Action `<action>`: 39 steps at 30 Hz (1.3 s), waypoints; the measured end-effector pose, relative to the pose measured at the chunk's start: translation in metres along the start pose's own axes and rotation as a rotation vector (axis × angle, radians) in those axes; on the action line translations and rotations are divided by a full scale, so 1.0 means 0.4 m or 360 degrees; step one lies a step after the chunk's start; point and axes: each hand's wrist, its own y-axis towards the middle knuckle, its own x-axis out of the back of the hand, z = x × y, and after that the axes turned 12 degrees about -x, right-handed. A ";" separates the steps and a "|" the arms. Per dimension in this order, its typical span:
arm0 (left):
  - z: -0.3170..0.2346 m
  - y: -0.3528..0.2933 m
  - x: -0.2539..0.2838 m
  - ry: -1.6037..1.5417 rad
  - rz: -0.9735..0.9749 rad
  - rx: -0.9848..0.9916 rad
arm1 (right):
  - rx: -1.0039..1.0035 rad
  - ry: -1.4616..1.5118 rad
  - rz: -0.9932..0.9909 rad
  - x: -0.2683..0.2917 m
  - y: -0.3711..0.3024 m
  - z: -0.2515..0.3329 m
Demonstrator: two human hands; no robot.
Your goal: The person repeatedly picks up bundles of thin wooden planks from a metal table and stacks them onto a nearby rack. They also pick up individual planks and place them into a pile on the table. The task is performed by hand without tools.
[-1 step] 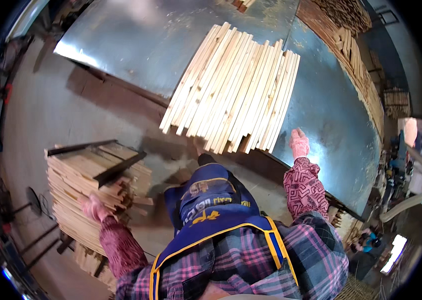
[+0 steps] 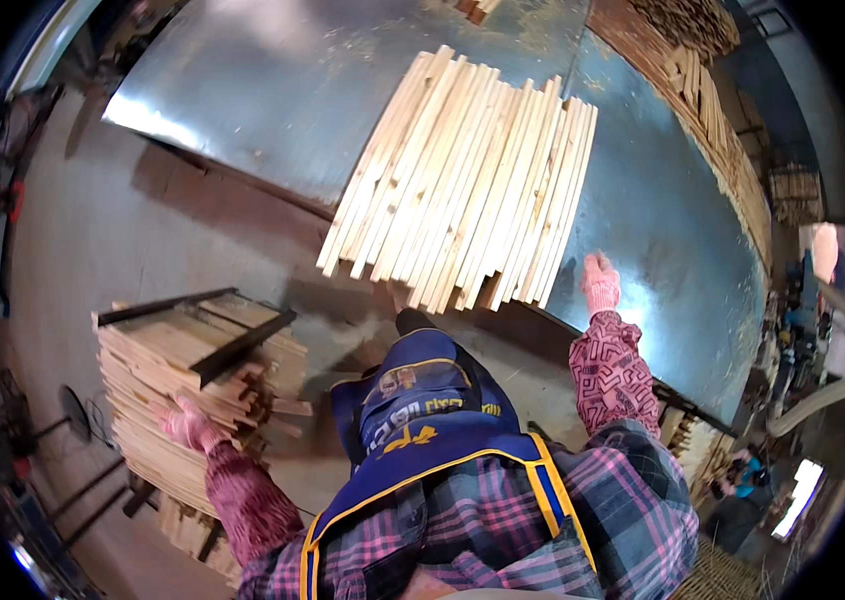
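Observation:
My left hand (image 2: 189, 424), in a pinkish glove, is at the side of a tall stack of thin wooden boards (image 2: 133, 385) at the lower left. Its fingers are spread and grip nothing; I cannot tell whether they touch the boards. My right hand (image 2: 600, 284), also gloved, is above the metal table (image 2: 658, 230), just right of a layer of pale wooden strips (image 2: 463, 180). Its fingers are curled together with nothing visible in them. The strips lie side by side, their near ends uneven and jutting past the table's edge.
Dark metal bars (image 2: 248, 345) lie across the board stack. Bundled wood strips (image 2: 698, 85) line the table's far right side, and a few short pieces (image 2: 478, 10) lie at its far end. A round black stand (image 2: 74, 413) is left of the stack. Another person (image 2: 740, 478) is at the lower right.
My left hand's fingers have spread apart, and the hand has shifted slightly down along the stack. My right hand's fingers have curled in a little. The strips have not moved on the table.

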 end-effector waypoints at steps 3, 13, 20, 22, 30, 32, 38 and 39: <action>-0.290 0.066 -0.034 -0.0456 -0.0031 -0.0756 | -0.0022 0.0446 -0.0120 -0.085 -0.038 0.099; -0.870 0.188 -0.444 -0.2382 0.1121 -0.0154 | 0.0570 0.0611 -0.0336 -0.085 -0.201 0.442; -0.878 0.107 -0.354 -0.2706 0.1830 0.0379 | -0.0407 0.2131 0.1508 0.028 -0.297 0.499; -0.833 0.034 -0.399 -0.2792 0.2032 0.0518 | -0.0483 0.1956 0.1444 0.022 -0.262 0.366; -0.811 0.017 -0.489 -0.3076 0.2410 0.0718 | -0.0148 0.1890 0.1492 0.021 -0.233 0.525; -0.827 0.087 -0.507 -0.3171 0.2266 0.0559 | 0.0014 0.1857 0.1595 0.012 -0.205 0.626; -0.800 0.403 -0.479 -0.3417 0.1530 0.0120 | 0.0565 0.1755 0.2009 -0.094 -0.141 0.989; -0.802 0.501 -0.456 -0.3446 0.1427 -0.0027 | 0.0722 0.1842 0.2048 -0.123 -0.180 1.120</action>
